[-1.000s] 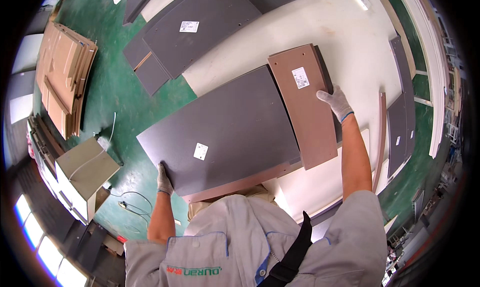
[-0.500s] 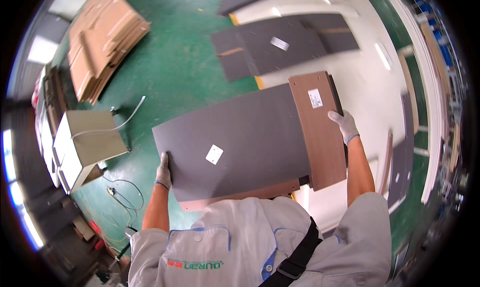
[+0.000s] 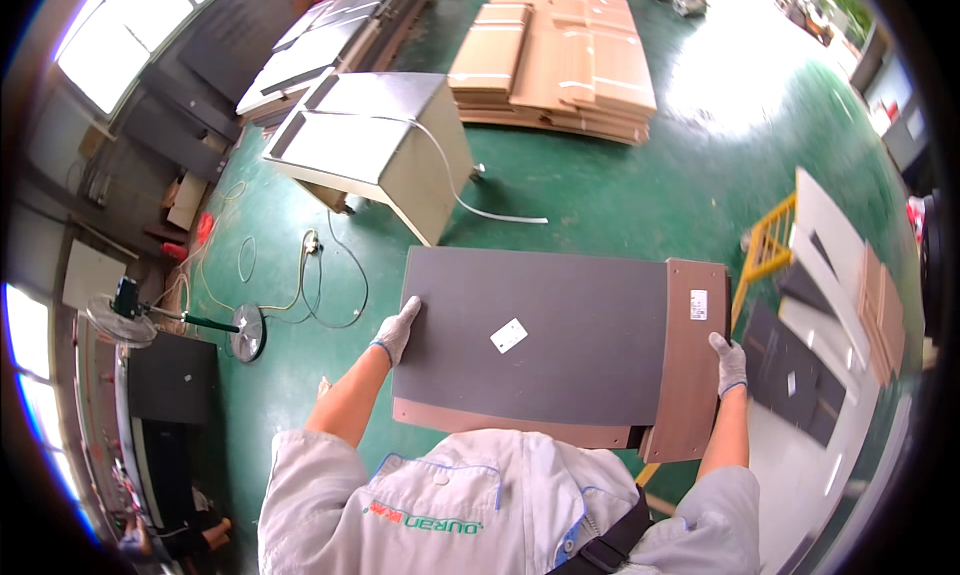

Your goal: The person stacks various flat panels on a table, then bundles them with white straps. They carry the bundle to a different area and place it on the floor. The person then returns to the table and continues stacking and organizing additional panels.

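I carry a stack of flat panels in front of my torso with both gloved hands. On top lies a large dark grey panel [image 3: 560, 365] with a white label. A narrower brown panel [image 3: 685, 365], also labelled, rests across its right end, and another brown panel [image 3: 560, 432] shows beneath along the near edge. My left hand [image 3: 397, 332] is closed on the left edge of the grey panel. At the right edge of the brown panel my right hand [image 3: 730, 363] grips, its thumb on top; the fingers under the stack are hidden.
Ahead stand a pale wheeled cabinet [image 3: 375, 145] and stacked cardboard packs [image 3: 560, 60]. On the left are a fan [image 3: 120, 320] with its round base [image 3: 249, 332] and loose cables [image 3: 310, 275] on the green floor. To the right, a yellow-framed rack [image 3: 770, 240] and a white table [image 3: 830, 475] bear panels.
My view has swung left, so the white table now sits at the right and the cabinet and cardboard lie ahead. The panels stay in both hands and now appear more level.
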`<control>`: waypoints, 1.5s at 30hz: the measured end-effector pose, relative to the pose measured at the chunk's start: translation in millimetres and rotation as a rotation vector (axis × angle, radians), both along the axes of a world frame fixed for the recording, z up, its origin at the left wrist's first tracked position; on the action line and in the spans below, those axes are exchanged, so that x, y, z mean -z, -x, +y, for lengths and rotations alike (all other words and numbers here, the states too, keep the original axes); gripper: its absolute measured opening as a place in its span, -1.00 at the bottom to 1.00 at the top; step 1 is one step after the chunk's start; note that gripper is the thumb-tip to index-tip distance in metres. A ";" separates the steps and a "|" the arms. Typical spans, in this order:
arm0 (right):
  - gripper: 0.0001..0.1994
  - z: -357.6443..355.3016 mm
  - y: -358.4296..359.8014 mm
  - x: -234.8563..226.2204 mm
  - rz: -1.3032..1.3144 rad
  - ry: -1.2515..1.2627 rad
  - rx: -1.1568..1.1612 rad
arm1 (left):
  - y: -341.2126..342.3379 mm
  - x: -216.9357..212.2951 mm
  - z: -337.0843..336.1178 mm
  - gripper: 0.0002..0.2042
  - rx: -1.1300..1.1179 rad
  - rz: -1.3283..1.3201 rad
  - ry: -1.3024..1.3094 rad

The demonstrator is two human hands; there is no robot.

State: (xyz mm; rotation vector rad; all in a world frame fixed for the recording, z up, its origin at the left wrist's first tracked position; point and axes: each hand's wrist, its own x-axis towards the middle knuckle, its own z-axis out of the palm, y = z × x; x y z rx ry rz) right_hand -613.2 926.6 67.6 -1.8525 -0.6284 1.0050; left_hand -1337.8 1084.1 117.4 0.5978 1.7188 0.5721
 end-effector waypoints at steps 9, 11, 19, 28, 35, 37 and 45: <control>-0.42 391.4 211.8 -3.5 0.085 -0.008 -0.342 | 208.9 17.9 98.6 -0.07 -0.384 0.004 -0.005; -0.42 459.5 282.5 -26.0 0.181 0.012 -0.440 | 262.6 37.5 88.6 0.01 -0.444 0.050 0.002; -0.38 707.6 541.7 -52.9 0.098 0.102 -0.786 | 388.5 30.0 120.9 -0.01 -0.844 -0.015 -0.003; -0.37 859.0 786.1 -32.7 0.058 0.142 -0.876 | 570.6 56.6 205.9 -0.05 -0.969 -0.053 0.020; -0.24 990.4 909.1 -32.5 0.046 0.142 -0.962 | 644.2 78.3 293.1 -0.08 -1.106 -0.238 -0.017; -0.25 1025.6 935.6 -28.4 -0.036 0.132 -0.985 | 658.3 96.5 310.6 -0.10 -1.106 -0.263 -0.082; -0.12 1098.9 983.5 -30.1 -0.690 0.186 -1.080 | 671.1 134.6 352.4 -0.08 -1.112 -0.416 -0.082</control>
